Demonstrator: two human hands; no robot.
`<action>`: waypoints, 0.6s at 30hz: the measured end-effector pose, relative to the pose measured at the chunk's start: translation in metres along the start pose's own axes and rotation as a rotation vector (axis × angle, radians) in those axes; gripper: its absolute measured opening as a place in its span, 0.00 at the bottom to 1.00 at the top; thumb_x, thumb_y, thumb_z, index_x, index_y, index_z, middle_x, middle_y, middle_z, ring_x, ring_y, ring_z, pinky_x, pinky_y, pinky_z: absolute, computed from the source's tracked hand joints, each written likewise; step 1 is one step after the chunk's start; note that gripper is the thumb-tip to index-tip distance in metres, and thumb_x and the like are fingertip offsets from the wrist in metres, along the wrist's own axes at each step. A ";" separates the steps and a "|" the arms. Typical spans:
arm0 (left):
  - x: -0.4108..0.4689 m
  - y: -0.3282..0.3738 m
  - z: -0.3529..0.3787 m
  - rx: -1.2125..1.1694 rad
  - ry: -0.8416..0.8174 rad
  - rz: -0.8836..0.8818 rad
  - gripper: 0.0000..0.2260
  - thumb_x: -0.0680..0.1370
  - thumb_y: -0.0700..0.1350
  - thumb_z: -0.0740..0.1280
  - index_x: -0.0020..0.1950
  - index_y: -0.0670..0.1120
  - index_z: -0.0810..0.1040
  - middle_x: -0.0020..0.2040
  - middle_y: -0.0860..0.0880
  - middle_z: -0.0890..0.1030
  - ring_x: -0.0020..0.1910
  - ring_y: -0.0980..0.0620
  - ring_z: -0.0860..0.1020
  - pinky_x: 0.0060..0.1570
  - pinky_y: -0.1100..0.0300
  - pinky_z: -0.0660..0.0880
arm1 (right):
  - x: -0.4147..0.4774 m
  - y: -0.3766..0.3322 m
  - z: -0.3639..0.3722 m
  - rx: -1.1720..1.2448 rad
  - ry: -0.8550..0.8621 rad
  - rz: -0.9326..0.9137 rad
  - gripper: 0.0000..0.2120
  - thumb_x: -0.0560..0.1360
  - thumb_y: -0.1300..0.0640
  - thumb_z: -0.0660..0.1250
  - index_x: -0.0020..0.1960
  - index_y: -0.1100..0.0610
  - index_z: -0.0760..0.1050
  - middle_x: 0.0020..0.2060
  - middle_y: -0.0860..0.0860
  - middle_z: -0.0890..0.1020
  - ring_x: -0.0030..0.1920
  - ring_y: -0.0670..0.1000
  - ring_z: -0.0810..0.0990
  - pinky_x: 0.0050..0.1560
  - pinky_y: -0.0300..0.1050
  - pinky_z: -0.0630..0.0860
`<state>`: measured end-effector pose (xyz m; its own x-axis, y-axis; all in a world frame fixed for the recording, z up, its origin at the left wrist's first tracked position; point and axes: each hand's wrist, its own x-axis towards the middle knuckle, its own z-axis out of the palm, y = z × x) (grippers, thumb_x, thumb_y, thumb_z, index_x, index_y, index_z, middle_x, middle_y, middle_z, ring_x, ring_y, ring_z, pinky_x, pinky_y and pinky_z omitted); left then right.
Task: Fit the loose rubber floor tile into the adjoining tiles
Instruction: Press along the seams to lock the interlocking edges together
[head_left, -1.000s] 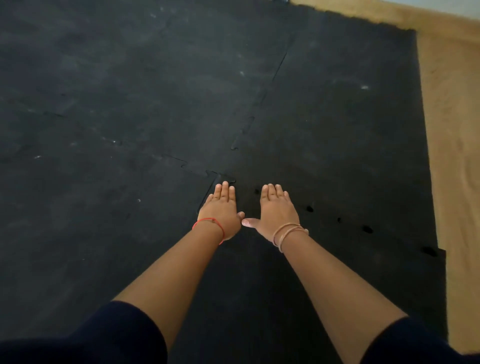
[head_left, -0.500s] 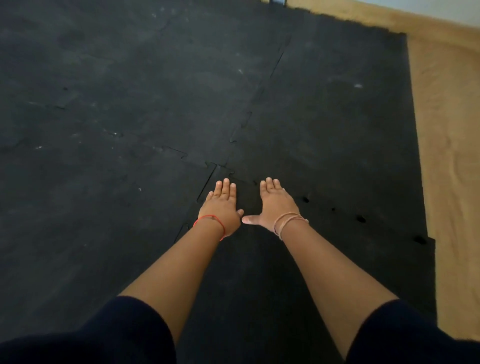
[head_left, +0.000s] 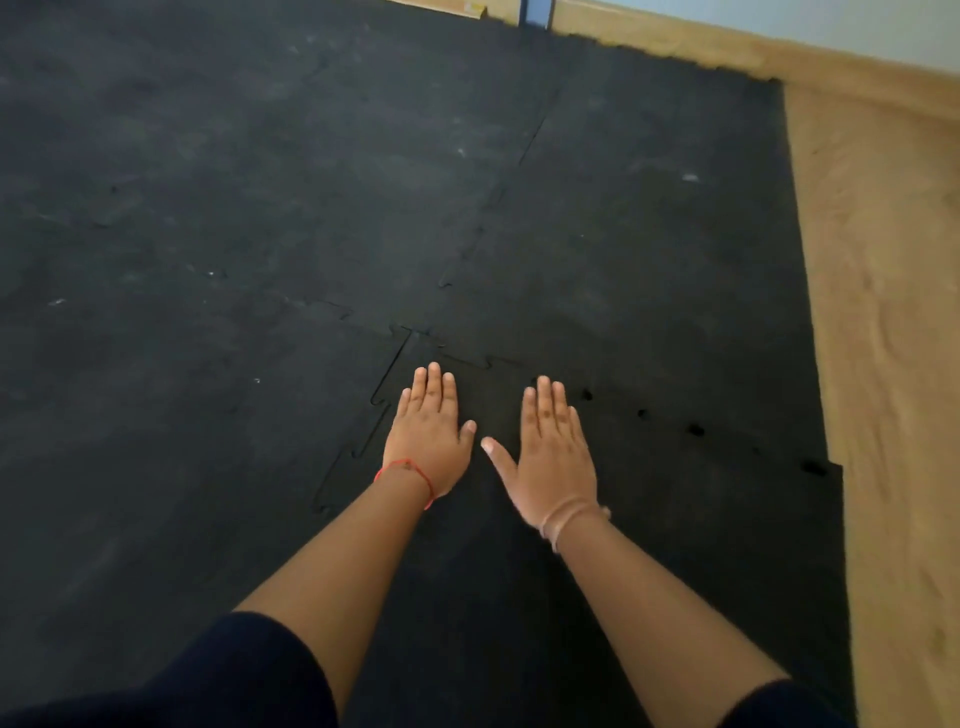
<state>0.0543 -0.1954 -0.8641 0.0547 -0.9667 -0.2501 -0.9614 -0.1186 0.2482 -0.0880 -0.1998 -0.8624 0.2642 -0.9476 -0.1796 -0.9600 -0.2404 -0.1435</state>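
The loose rubber floor tile (head_left: 519, 571) lies flat on the floor right under me, its far left corner up against the adjoining tiles (head_left: 260, 234). My left hand (head_left: 427, 436) and right hand (head_left: 553, 452) are both spread flat, palms down, fingers together and thumbs angled toward each other, resting on the tile just short of its far edge; neither is pinching anything. Along the left seam (head_left: 382, 395) the puzzle teeth show a thin dark outline, and along the far seam to the right a row of small dark gaps (head_left: 695, 430) remains, so I judge the teeth there are not fully seated.

The tile looks thick, dense and matte, so I expect it to be heavy, grippy rather than slippery, and slightly flexible. It should move better by pressing and shoving with flat palms near the edge than by lifting.

Beyond the black matting, bare wooden floor (head_left: 883, 312) runs along the right, with a pale wall (head_left: 831, 31) at the far end.
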 end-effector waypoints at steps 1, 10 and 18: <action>-0.006 0.003 0.009 0.006 0.052 0.016 0.27 0.80 0.53 0.45 0.74 0.42 0.40 0.76 0.43 0.40 0.75 0.48 0.38 0.71 0.55 0.37 | -0.012 0.003 0.007 0.013 0.052 0.093 0.43 0.73 0.31 0.42 0.74 0.61 0.36 0.76 0.58 0.40 0.76 0.55 0.37 0.73 0.50 0.37; -0.005 0.007 0.024 0.071 0.115 0.013 0.26 0.79 0.55 0.40 0.70 0.46 0.32 0.74 0.48 0.35 0.70 0.54 0.32 0.69 0.57 0.35 | -0.007 0.012 0.015 0.043 0.052 0.214 0.47 0.69 0.29 0.43 0.73 0.63 0.37 0.76 0.61 0.43 0.76 0.57 0.39 0.71 0.50 0.35; -0.003 0.023 0.005 0.062 -0.039 -0.016 0.28 0.80 0.54 0.44 0.73 0.41 0.36 0.76 0.44 0.36 0.74 0.49 0.36 0.72 0.55 0.37 | -0.004 0.057 -0.034 0.137 -0.203 0.023 0.46 0.73 0.34 0.58 0.76 0.61 0.42 0.77 0.58 0.45 0.77 0.55 0.44 0.74 0.48 0.46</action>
<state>0.0308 -0.1936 -0.8621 0.0611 -0.9550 -0.2904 -0.9753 -0.1189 0.1860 -0.1464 -0.2171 -0.8371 0.2692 -0.8873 -0.3745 -0.9481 -0.1757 -0.2652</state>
